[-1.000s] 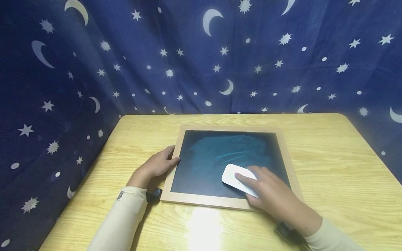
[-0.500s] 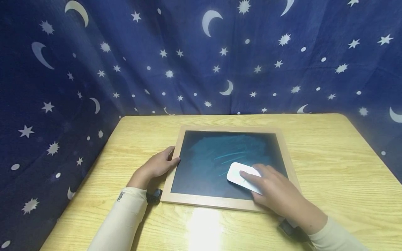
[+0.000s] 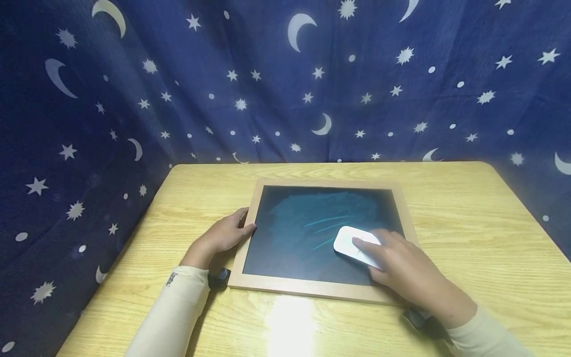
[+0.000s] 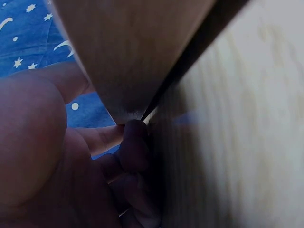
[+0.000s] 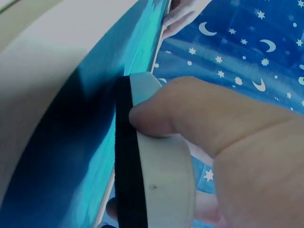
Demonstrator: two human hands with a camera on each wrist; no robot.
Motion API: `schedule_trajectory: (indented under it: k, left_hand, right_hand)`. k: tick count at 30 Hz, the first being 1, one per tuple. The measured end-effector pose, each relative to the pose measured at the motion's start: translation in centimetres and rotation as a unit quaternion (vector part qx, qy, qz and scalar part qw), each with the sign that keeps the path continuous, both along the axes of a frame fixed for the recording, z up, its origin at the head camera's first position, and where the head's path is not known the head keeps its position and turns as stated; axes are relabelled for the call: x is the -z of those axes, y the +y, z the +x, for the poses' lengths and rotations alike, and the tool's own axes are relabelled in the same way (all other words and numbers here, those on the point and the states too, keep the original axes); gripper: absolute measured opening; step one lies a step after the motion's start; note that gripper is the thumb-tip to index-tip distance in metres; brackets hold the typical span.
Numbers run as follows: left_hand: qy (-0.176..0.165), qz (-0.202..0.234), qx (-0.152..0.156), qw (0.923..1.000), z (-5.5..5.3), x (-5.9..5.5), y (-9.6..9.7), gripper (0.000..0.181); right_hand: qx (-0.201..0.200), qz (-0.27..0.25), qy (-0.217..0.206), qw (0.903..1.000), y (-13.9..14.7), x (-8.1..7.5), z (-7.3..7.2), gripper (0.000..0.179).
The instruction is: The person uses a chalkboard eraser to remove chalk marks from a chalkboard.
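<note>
Head view shows the white eraser [image 3: 348, 246] shifted rightward.

A pale yellow desk [image 3: 482, 238], patterned with wood grain and rounded at its far corners, is pictured with a framed board [image 3: 290, 248] laid across its middle. The board's dark panel is bordered by light wood, turned slightly askew to the desk's far edge. In front of the near border, the desktop is lit by a bright white patch of glare [image 3: 291, 325].
</note>
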State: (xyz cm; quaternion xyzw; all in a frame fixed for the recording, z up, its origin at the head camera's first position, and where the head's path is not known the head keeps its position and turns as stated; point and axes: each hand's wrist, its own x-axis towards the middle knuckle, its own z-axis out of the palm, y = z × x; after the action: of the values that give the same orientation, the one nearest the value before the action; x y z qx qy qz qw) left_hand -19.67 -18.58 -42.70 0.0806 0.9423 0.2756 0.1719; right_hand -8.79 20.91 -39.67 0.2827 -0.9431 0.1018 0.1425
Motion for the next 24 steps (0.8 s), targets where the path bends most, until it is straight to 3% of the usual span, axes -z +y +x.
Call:
schedule_trajectory:
  k: [12,24]
  left_hand:
    - [0.002,-0.003,0.001,1.0,0.0,0.1,-0.1,0.067]
    - [-0.005,0.0,0.002,1.0,0.1,-0.1,0.0,0.068]
  right_hand:
    - [0.062,0.019,-0.063,0.9959,1.4,-0.9,-0.3,0.063]
    - [0.092,0.016,-0.068,0.9933,2.6,-1.1,-0.7,0.062]
